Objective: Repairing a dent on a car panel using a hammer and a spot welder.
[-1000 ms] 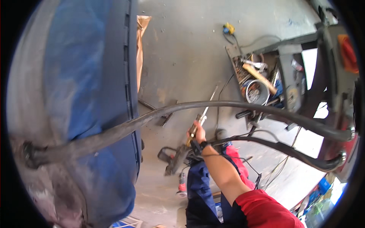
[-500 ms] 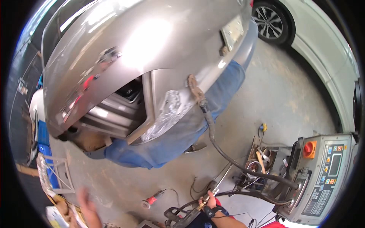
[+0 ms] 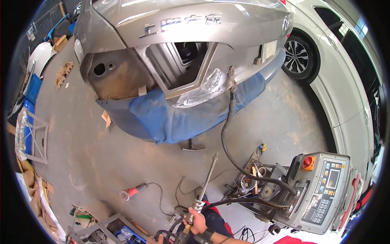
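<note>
My right hand point(image 3: 196, 223), with a black band at the wrist, is closed round the metal barrel of a dent-puller gun point(image 3: 198, 205). A long thin rod point(image 3: 209, 175) sticks out from the gun toward the car. At the lower edge my left hand point(image 3: 152, 240) is beside the gun's black rear end; the picture cuts it off, and its fingers are mostly hidden. Ahead is a silver car's rear point(image 3: 134, 20), with an open lamp recess and a bare-metal patch point(image 3: 203, 90) below it. A clamp point(image 3: 232, 81) on a thick cable grips the panel edge.
A grey control machine point(image 3: 298, 203) with cables stands at right, beside a tool-filled tray point(image 3: 264, 191). A blue cover point(image 3: 158, 116) drapes the bumper. On the floor lies a red grinder point(image 3: 133, 192) with its cord. A white car point(image 3: 337, 85) is parked at right; a metal cart point(image 3: 107, 227) stands lower left.
My left hand has come from the left to the gun's rear end. The gun and rod in my right hand have shifted left. My view has turned, so the car's rear shows more fully.
</note>
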The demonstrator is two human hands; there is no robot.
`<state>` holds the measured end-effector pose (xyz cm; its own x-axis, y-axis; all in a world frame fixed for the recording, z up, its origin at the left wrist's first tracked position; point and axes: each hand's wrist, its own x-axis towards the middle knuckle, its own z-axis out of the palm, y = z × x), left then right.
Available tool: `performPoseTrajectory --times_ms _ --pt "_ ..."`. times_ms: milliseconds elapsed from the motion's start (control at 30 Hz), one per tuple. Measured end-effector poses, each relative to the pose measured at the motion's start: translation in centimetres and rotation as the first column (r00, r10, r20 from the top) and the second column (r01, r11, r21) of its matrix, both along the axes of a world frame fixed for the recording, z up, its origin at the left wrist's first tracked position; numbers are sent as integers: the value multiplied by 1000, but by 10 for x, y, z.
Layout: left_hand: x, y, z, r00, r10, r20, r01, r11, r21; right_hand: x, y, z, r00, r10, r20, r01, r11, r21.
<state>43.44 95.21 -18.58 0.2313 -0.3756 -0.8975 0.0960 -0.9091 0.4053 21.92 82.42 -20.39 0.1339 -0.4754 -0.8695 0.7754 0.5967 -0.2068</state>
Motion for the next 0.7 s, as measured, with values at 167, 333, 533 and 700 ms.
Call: performPoseTrajectory --times_ms 167,333,533,700 --pt "-76 11 17 831 501 -241 -440 858 264 -14 -13 87 984 72 -164 -95 985 -140" --pt "-105 -2 22 827 308 -471 -189 940 283 -46 -63 155 881 383 -279 -459 835 -303" --pt "-151 -14 101 629 500 -596 -103 813 573 -87 -157 152 835 510 -208 -547 727 -416" --pt "-204 -37 111 517 560 -648 -143 802 579 -111 -192 157 650 664 -369 -757 521 -395"
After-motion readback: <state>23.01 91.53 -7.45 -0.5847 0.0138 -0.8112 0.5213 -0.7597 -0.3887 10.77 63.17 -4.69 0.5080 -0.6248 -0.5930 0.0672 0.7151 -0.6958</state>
